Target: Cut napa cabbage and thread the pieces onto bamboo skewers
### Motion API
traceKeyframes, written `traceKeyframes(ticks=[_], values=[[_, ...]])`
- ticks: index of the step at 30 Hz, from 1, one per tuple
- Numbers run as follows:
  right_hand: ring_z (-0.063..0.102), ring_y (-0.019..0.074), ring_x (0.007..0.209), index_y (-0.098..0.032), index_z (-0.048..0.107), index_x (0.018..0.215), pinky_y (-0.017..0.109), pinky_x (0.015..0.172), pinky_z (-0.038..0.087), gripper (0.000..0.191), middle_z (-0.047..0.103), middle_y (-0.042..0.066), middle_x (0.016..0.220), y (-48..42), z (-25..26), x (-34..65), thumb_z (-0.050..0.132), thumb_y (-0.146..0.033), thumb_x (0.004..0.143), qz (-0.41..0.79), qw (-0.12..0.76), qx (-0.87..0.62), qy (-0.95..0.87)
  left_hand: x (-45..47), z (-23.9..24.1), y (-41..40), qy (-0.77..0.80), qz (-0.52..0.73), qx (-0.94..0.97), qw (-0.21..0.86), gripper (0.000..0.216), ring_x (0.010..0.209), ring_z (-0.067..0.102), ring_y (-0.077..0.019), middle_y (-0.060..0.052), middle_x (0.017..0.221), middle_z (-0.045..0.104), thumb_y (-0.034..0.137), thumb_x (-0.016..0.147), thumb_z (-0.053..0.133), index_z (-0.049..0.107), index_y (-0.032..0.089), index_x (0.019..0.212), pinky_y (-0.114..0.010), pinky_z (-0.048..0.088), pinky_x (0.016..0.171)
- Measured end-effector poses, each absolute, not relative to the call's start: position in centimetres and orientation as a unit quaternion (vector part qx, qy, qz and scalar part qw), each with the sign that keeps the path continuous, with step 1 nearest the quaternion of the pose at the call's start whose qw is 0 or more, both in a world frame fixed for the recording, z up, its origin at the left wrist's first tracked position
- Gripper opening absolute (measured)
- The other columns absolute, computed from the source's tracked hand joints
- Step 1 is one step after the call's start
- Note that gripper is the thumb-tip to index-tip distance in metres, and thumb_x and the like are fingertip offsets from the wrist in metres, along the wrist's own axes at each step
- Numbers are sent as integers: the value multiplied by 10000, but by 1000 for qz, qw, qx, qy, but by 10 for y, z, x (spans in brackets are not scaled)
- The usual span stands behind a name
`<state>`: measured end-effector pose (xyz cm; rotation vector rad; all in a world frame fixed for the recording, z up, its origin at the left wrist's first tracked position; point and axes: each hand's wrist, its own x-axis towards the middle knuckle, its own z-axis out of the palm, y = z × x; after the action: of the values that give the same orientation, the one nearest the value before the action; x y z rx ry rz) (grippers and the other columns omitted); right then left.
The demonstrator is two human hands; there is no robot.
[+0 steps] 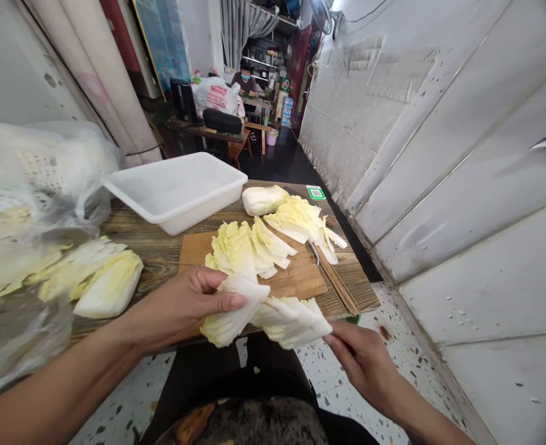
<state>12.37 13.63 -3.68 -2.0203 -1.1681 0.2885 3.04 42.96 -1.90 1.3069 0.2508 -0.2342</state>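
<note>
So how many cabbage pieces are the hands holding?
2: one cabbage piece in the left hand, another piece beside it, pinched by the right hand. More may be hidden beneath them.

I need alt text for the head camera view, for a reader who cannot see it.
A person's left hand grips a cabbage leaf while the right hand touches the edge of a second leaf. Behind them, cut cabbage lies on a cutting board beside a white tub on a wooden table.
</note>
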Motion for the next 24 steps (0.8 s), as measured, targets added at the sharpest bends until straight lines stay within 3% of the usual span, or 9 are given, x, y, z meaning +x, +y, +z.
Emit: traceKeyframes(ticks=[3,6,12,24], values=[[510,149,607,-189,652,891,260,594,371,216,595,38,702,132,-35,120,459,-211,987,53,360,-788,-497,28,-21,431,107,-97,641,753,265,641,657,-154,-49,761,785,448,675,839,808,194,746,-189,499,594],[492,137,589,-181,664,876,246,580,364,242,572,23,677,131,-27,119,459,-234,993,121,380,-774,-492,27,-19,431,84,-102,652,747,217,647,667,-165,-46,767,789,418,700,823,813,208,750,-205,506,616],[324,95,525,-154,651,762,226,511,292,321,359,-39,591,138,-15,120,519,-346,982,207,444,-755,-436,28,-12,427,80,-103,672,729,198,671,691,-188,-49,766,795,408,689,822,816,218,745,-227,530,666],[273,89,517,-169,630,714,231,503,285,377,308,-52,577,144,-13,118,573,-460,947,261,474,-736,-406,28,-10,425,73,-108,687,715,165,665,691,-174,-36,791,801,365,693,805,818,224,777,-208,518,640]])
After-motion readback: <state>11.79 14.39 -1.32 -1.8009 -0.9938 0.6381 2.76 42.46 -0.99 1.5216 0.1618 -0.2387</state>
